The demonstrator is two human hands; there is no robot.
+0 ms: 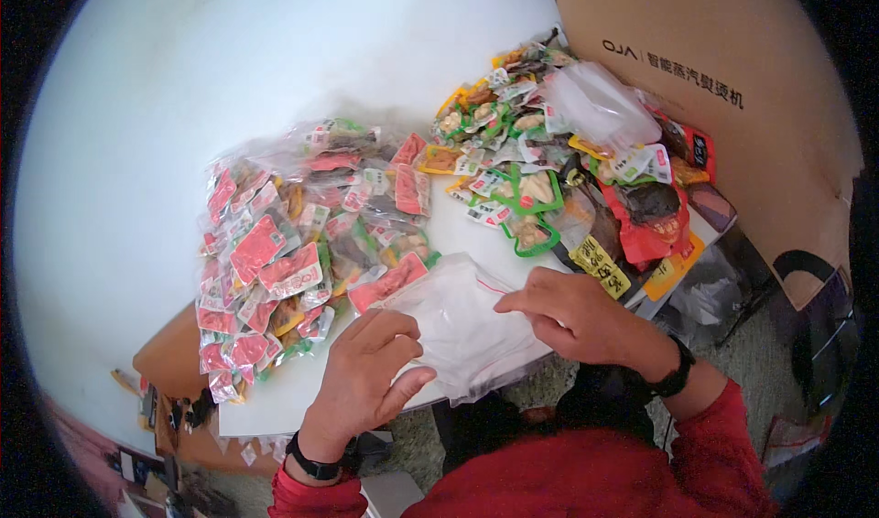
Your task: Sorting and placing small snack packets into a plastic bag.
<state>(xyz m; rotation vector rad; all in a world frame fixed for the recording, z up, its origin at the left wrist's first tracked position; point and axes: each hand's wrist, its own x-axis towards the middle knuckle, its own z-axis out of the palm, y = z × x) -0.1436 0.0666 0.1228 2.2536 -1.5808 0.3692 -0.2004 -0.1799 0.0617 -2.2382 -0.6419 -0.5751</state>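
Observation:
A clear plastic zip bag (463,326) with a thin red line along its edge lies flat at the front of the white table (257,408). My left hand (364,370) is over the bag's left side, fingers curled and thumb apart, with a gap between them. At the bag's upper right corner, the index finger of my right hand (570,319) meets the red-lined edge; whether it pinches the film is hidden. Left of the bag sit filled clear bags (275,264) of small vacuum-packed snacks. One pink snack packet (388,281) borders the bag's upper left edge.
Loose snack packets (529,188) are heaped at the back right, with a stack of clear bags (601,103) on top. A red packet (649,219) lies near the right edge. Behind stands a large printed cardboard box (707,147). A brown box (172,350) is at the left.

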